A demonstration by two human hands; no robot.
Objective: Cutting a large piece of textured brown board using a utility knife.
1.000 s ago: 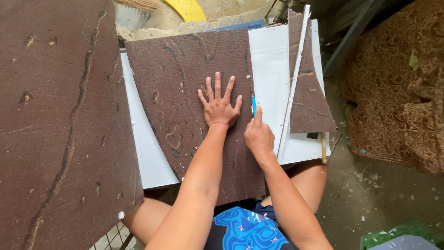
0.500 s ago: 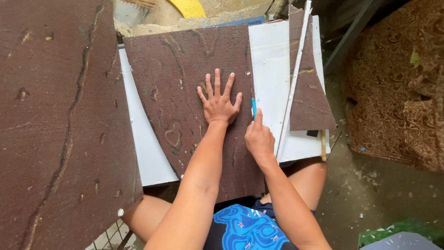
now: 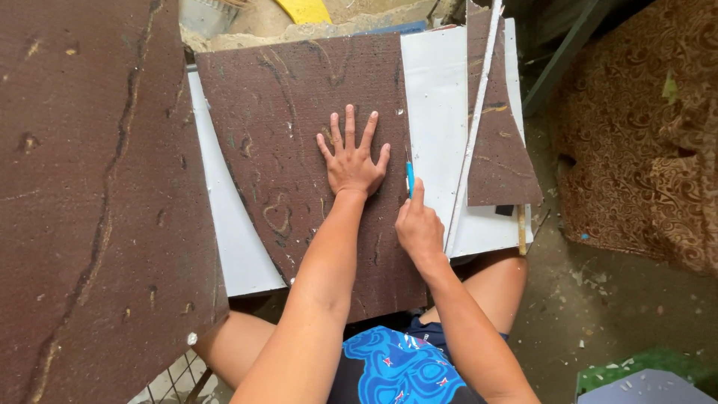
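My left hand (image 3: 351, 155) lies flat with fingers spread on a brown rough sheet (image 3: 299, 112), which rests on a white board (image 3: 437, 97) across my lap. My right hand (image 3: 419, 224) grips a blue-handled cutter (image 3: 410, 176) held at the sheet's right edge, index finger stretched along it. A long white straight strip (image 3: 475, 127) runs slantwise just right of that hand. A cut brown offcut (image 3: 499, 150) lies past the strip.
A large brown sheet (image 3: 90, 202) fills the left side. A brown patterned cloth (image 3: 643, 135) lies at right on the dirty concrete floor (image 3: 598, 314). A yellow object (image 3: 303, 9) sits at the top. A wooden stick (image 3: 521, 228) pokes out under the offcut.
None beyond a slight shift of the view; both hands stay in the same places on the sheet.
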